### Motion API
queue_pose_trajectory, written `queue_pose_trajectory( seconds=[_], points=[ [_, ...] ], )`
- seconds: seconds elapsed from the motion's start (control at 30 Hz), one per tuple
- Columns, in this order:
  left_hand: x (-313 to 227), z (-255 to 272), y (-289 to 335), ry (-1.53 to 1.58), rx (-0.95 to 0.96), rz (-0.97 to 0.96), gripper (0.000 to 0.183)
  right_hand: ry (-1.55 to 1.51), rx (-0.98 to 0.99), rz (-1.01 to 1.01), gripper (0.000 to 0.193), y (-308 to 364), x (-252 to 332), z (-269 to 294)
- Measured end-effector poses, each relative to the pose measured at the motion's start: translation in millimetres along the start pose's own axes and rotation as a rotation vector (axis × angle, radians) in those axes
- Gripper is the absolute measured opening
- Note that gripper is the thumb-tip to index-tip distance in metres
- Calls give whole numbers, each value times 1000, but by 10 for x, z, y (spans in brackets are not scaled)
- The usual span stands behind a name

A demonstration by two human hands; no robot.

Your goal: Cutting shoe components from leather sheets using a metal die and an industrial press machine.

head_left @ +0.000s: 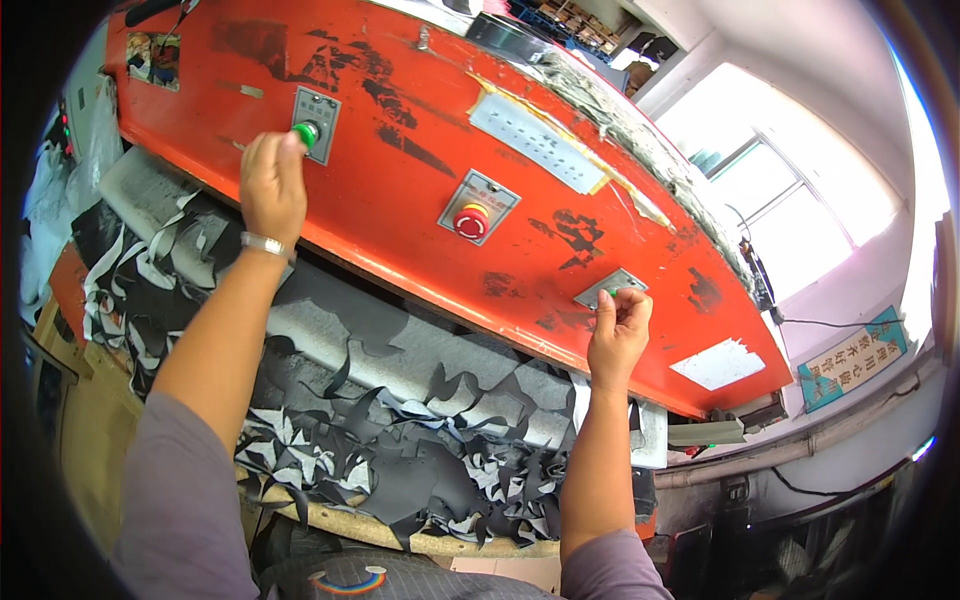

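A large red machine panel (400, 190) spans the view in front of me. My left hand (272, 185) is raised to a green push button (307, 132) on a metal plate at the upper left. Its fingers are curled closed, the tips right by the button, and nothing is held. Farther right, my right hand (619, 335) is up against another metal plate (598, 294), which it partly covers. That hand is loosely closed with thumb and forefinger close together, holding nothing. Whatever control is behind its fingertips is mostly hidden. Between the hands sits a red emergency stop button (470, 221).
Below the panel, a grey-white bed (400, 365) carries dark sheet material and many cut scraps (420, 480). A wooden edge (400, 538) runs along its near side. Clear plastic (98, 160) hangs at the far left. A window (790, 185) and a sign (853, 360) are at the right.
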State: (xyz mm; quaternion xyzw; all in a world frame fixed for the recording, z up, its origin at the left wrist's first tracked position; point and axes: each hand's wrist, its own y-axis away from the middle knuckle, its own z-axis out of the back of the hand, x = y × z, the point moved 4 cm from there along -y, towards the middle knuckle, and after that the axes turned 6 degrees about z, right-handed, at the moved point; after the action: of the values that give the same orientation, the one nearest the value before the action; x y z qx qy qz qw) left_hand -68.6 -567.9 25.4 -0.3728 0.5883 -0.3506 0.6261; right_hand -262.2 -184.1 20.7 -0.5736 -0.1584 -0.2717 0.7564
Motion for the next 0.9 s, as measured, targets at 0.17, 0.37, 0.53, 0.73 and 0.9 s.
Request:
queue_pose_trajectory(
  seconds=[0.17, 0.37, 0.53, 0.73, 0.9],
  points=[
    [19, 176, -246, 66, 518, 201, 34, -121, 58, -111, 12, 180, 285, 159],
    [-525, 857, 1538, 248, 1315, 481, 34, 46, 843, -253, 26, 1463, 859, 209],
    [-1067, 1529, 2610, 450, 2006, 975, 34, -88, 1238, -146, 48, 2923, 1430, 281],
    [-1137, 1649, 2749, 602, 2159, 1073, 28, 168, 1128, 7, 58, 3056, 1652, 344],
    [-1102, 1699, 2874, 627, 2168, 1167, 27, 159, 1208, -3, 60, 3022, 1643, 338]
  ],
)
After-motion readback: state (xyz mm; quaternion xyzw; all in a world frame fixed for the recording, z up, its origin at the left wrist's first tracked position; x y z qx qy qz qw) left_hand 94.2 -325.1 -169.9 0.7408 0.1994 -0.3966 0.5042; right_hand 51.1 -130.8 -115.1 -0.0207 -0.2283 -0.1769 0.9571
